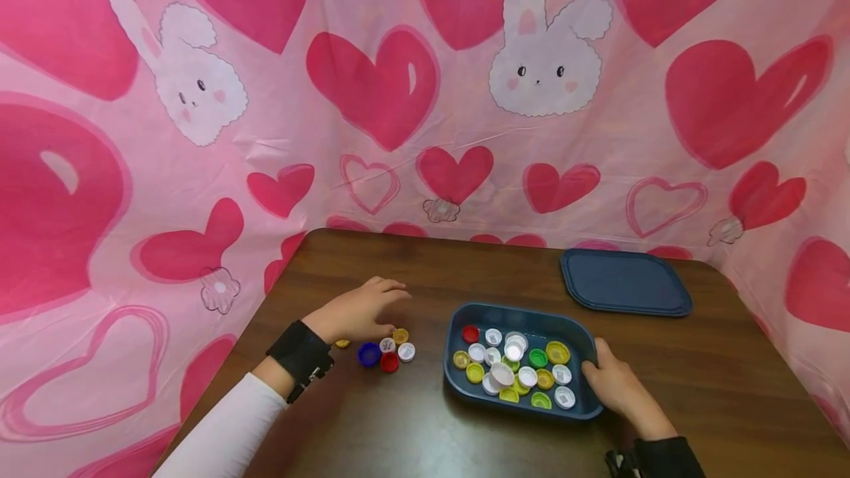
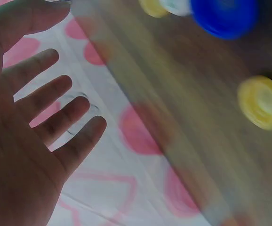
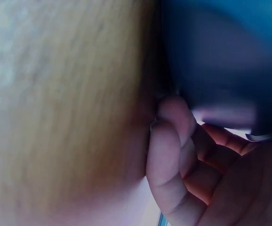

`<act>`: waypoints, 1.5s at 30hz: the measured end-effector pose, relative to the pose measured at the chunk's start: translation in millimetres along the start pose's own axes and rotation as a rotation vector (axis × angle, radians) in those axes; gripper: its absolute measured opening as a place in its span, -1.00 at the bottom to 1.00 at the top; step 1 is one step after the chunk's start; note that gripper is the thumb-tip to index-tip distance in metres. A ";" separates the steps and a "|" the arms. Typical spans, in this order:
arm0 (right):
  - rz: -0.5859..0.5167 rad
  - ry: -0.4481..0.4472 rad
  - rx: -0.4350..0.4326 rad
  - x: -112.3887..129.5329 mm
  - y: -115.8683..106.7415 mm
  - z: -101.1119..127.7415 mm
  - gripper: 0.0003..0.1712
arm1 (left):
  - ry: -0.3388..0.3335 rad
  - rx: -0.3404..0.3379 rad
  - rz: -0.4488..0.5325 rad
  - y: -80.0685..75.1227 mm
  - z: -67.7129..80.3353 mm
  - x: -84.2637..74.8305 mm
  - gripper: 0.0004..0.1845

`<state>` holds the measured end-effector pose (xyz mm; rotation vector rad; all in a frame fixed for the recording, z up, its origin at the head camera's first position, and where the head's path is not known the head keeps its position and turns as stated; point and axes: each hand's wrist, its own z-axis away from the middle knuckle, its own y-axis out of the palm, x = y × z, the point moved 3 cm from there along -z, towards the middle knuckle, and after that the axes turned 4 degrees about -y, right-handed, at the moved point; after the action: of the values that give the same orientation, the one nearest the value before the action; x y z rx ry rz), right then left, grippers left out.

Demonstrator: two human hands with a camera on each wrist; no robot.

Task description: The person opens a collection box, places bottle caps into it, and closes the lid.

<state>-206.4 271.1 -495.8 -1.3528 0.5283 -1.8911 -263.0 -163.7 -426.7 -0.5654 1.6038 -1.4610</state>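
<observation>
A dark blue tray [image 1: 455, 330] holding several coloured bottle caps [image 1: 514, 367] sits on the brown table. My right hand [image 1: 614, 383] grips the tray's right front rim, thumb over the edge; the right wrist view shows curled fingers [image 3: 173, 155] against the blue tray wall [image 3: 220, 61]. My left hand [image 1: 358, 310] hovers with straight, spread fingers [image 2: 56, 113] over a small group of loose caps left of the tray: a blue cap [image 1: 368, 353], a red cap [image 1: 389, 363], white caps [image 1: 406, 351] and a yellow cap [image 1: 400, 335]. It holds nothing.
A dark blue lid [image 1: 624, 282] lies flat at the back right of the table [image 1: 412, 419]. Another yellow cap [image 1: 341, 344] lies by my left wrist. A pink cloth with hearts and bunnies [image 1: 398, 94] hangs behind and around the table.
</observation>
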 end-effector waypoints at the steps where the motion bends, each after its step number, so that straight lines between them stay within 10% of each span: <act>1: 0.003 0.000 -0.002 0.2 0.0 0.0 -0.53 | -0.010 -0.004 0.003 0.7 3.9 5.6 -0.35; 19: 0.040 -0.027 -0.035 -0.9 -0.2 0.5 -0.54 | -0.164 0.038 0.103 31.6 50.5 67.1 -0.40; 45: 0.035 -0.024 -0.034 -0.8 0.8 0.6 -0.51 | -0.087 -0.012 0.008 32.5 40.9 67.2 -0.79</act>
<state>-205.5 271.2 -496.6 -1.3779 0.5704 -1.8431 -257.0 -233.7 -474.7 -0.6203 1.5463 -1.4034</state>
